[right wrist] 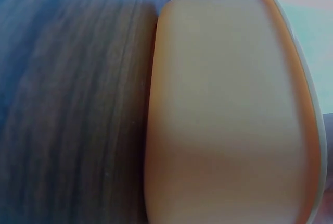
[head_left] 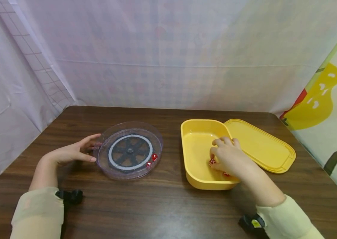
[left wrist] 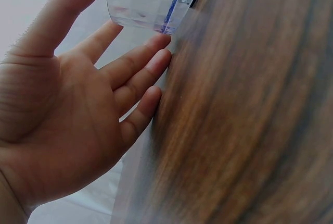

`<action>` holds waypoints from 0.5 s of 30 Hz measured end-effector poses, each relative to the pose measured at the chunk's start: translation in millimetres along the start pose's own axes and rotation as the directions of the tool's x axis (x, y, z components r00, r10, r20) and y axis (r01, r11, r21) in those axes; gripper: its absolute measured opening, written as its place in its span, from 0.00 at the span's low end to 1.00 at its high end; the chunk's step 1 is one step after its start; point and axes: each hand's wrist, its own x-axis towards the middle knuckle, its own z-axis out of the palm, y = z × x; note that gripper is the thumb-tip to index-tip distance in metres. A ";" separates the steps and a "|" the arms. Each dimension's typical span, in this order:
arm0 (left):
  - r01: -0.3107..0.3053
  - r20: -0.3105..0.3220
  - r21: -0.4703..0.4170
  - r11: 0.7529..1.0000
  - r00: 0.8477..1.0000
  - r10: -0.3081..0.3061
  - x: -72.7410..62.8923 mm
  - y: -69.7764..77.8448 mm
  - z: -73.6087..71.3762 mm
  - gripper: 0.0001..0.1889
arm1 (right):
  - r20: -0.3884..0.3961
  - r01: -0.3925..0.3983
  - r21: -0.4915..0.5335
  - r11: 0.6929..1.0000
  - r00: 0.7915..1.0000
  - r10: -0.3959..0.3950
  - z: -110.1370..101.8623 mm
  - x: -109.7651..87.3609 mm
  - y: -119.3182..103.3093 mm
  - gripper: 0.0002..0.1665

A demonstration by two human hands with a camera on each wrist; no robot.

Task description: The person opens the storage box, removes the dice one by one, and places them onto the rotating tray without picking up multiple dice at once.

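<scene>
A clear round dish (head_left: pixel 98 166) with a dark spoked wheel pattern and a white ring stands on the left, two red dice (head_left: pixel 154 157) lying at its right side. My left hand (head_left: pixel 72 152) is at the dish's left edge, thumb and fingers spread around the rim. In the left wrist view its fingers extend loosely below the dish wall (left wrist: pixel 138 0). My right hand (head_left: pixel 231 157) reaches into a yellow container (head_left: pixel 187 166) and pinches a red die (head_left: pixel 212 162) between thumb and finger. Another red die (head_left: pixel 226 174) shows partly under that hand. The right wrist view shows mostly the container's side (right wrist: pixel 223 99).
A yellow lid (head_left: pixel 264 146) lies on the table right behind the container, near its right side. The brown wooden table (head_left: pixel 156 205) ends at a pale curtain (head_left: pixel 156 66) at the back. Black camera mounts (head_left: pixel 70 196) sit on both wrists.
</scene>
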 end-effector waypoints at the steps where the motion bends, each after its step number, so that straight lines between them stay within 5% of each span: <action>1: -0.001 0.001 -0.001 1.000 1.000 0.001 0.0 -0.1 0.1 0.48 | -0.005 0.000 -0.001 1.000 1.000 0.000 -0.2 0.0 0.2 0.12; 15: -0.005 0.002 0.013 1.000 1.000 0.005 -0.9 1.6 0.1 0.48 | -0.064 0.032 0.001 0.999 0.997 -0.032 -9.2 2.7 -6.1 0.10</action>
